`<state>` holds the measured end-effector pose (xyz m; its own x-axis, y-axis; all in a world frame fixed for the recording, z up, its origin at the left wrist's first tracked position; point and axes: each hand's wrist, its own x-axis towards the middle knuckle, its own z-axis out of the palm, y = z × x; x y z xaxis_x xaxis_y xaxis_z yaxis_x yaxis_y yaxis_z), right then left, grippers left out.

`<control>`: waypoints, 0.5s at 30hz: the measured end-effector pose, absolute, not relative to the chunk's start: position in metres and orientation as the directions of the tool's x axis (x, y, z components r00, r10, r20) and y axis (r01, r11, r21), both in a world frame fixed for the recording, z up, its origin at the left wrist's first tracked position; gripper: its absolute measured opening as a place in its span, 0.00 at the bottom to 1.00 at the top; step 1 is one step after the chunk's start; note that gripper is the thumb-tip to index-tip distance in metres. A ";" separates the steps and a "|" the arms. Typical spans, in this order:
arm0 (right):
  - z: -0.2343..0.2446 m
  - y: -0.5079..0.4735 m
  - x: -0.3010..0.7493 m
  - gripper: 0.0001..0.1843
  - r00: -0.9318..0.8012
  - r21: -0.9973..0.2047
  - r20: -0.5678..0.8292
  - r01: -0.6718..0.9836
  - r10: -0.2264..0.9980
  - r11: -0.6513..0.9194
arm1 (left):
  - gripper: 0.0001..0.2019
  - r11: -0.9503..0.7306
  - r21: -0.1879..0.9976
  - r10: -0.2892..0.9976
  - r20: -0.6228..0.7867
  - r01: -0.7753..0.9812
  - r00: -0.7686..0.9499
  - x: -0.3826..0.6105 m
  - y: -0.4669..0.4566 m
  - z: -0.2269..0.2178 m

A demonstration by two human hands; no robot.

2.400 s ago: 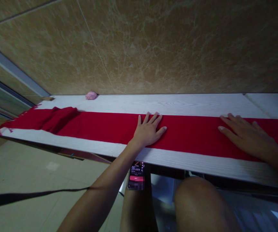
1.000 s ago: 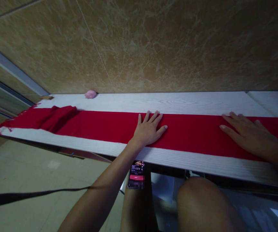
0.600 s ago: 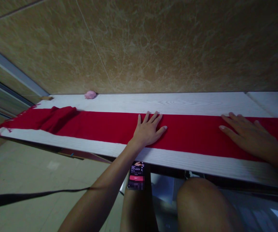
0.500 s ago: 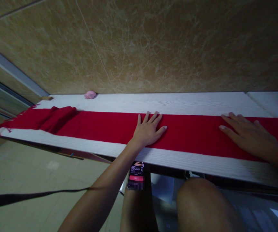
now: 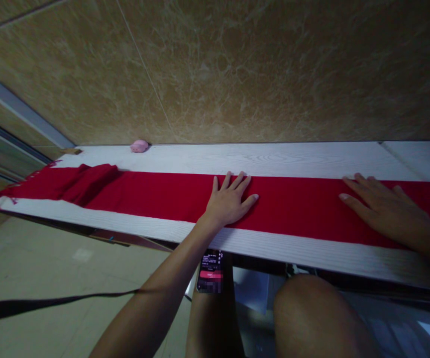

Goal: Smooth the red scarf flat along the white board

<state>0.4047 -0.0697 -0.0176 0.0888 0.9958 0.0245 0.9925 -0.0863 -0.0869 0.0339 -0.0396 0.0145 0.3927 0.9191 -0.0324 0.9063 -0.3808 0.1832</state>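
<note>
A long red scarf [image 5: 293, 204] with fringe at its left end lies stretched along a white wood-grain tabletop [image 5: 260, 160]. Its left part is bunched into folds, while the stretch from the middle to the right lies smooth. My left hand [image 5: 229, 201] rests flat on the middle of the scarf, fingers spread and empty. Farther right, my right hand [image 5: 386, 209] also lies palm down on the cloth, its fingers extended and apart. The scarf's right end runs out of view.
A small pink object [image 5: 139, 146] sits against the marbled wall [image 5: 237, 74]. On my thigh lies a phone [image 5: 210, 276] with its screen lit. A black strap [image 5: 58, 301] crosses the lower left. My knee [image 5: 312, 308] is under the table's front edge.
Both hands and the scarf stay in the same place. Only the picture on the phone screen differs slightly.
</note>
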 end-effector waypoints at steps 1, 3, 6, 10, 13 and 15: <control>-0.018 -0.069 0.405 0.53 0.088 -0.089 0.032 0.992 0.996 -0.085 | 0.37 -0.380 0.183 0.919 -0.034 0.907 0.393 0.034 -0.039 0.015; -0.020 -0.068 0.407 0.52 0.090 -0.092 0.041 0.992 0.995 -0.086 | 0.37 -0.382 0.181 0.918 -0.036 0.906 0.394 0.034 -0.039 0.014; -0.021 -0.068 0.407 0.51 0.091 -0.093 0.044 0.992 0.995 -0.087 | 0.37 -0.386 0.181 0.917 -0.034 0.905 0.398 0.034 -0.039 0.014; -0.020 -0.070 0.406 0.49 0.081 -0.103 0.056 0.992 0.995 -0.075 | 0.37 -0.384 0.187 0.918 -0.032 0.904 0.396 0.034 -0.039 0.013; -0.020 -0.071 0.406 0.49 0.058 -0.106 0.049 0.993 0.997 -0.053 | 0.36 -0.381 0.197 0.919 -0.027 0.903 0.394 0.034 -0.039 0.012; -0.021 -0.071 0.407 0.47 0.053 -0.101 0.063 0.994 0.997 -0.047 | 0.36 -0.380 0.204 0.919 -0.026 0.902 0.393 0.034 -0.039 0.013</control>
